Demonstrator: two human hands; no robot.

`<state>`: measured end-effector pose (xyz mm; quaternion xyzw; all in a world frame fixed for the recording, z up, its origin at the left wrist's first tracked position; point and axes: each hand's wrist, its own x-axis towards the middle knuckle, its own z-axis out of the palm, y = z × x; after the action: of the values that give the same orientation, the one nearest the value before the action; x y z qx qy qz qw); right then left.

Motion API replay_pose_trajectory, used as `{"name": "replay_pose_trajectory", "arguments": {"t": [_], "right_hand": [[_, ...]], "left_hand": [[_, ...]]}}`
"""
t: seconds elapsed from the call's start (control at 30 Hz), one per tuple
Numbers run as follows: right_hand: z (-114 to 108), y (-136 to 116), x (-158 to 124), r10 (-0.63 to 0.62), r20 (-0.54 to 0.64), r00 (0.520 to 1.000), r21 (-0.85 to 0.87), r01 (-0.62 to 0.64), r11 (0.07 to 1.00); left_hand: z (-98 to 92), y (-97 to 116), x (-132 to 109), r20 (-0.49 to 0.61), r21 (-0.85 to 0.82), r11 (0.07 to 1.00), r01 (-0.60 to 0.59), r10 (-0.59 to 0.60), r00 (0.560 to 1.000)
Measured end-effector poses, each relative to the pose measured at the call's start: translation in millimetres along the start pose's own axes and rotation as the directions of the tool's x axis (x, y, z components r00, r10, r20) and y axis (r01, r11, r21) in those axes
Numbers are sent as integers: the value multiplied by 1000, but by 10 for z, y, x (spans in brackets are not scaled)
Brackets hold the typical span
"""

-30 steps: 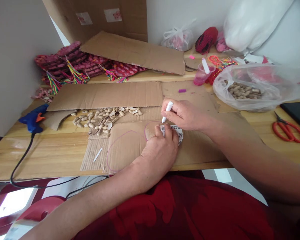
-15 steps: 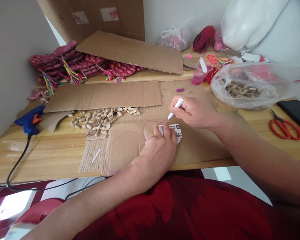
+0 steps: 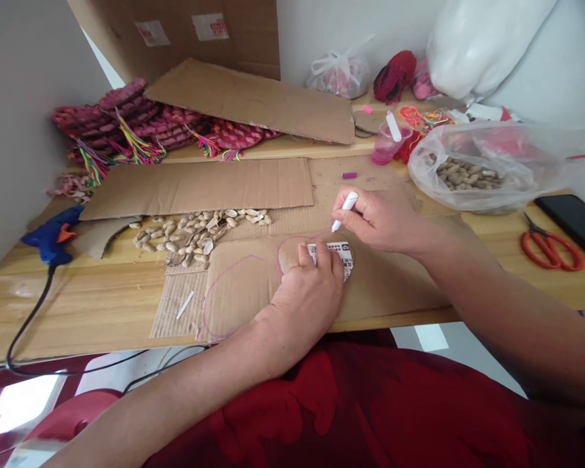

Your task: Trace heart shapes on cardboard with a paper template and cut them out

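Marker (image 3: 346, 209) pinched in our right grip (image 3: 373, 220), tip near printed card (image 3: 348, 258); left grip (image 3: 312, 292) unclenched, fingers down, we steady that card against cardboard (image 3: 390, 283).

The marker (image 3: 350, 202) is white, the cardboard (image 3: 244, 289) purple-lined brown.

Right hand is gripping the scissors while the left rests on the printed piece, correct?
No: in the head view the right hand holds a white marker; the scissors lie on the table. The left hand does rest on the printed piece.
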<state>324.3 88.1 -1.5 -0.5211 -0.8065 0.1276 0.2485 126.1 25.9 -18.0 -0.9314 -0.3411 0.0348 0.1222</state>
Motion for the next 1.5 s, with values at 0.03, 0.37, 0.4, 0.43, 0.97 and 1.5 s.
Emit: {"name": "replay_pose_trajectory", "arguments": {"t": [0.03, 0.37, 0.4, 0.43, 0.97, 1.5], "right_hand": [[7, -22, 12, 1, 0, 1000, 3, -1, 1000], [2, -94, 40, 32, 21, 999, 40, -33, 999], [1, -78, 33, 31, 12, 999, 28, -31, 999], [-1, -59, 26, 29, 2, 1000, 19, -29, 999], [-72, -15, -220, 105, 20, 994, 53, -106, 993], [-25, -23, -187, 106, -13, 994, 60, -105, 993]], "left_hand": [[-1, -1, 1, -1, -3, 1000, -1, 1, 1000], [-37, -9, 1, 34, -13, 1000, 2, -2, 999], [-42, -11, 1, 43, -12, 1000, 1, -1, 999], [-47, -12, 1, 51, -10, 1000, 0, 0, 999], [-42, -12, 2, 35, 12, 1000, -6, 5, 999], [-57, -19, 3, 66, -9, 1000, -5, 6, 998]]}}
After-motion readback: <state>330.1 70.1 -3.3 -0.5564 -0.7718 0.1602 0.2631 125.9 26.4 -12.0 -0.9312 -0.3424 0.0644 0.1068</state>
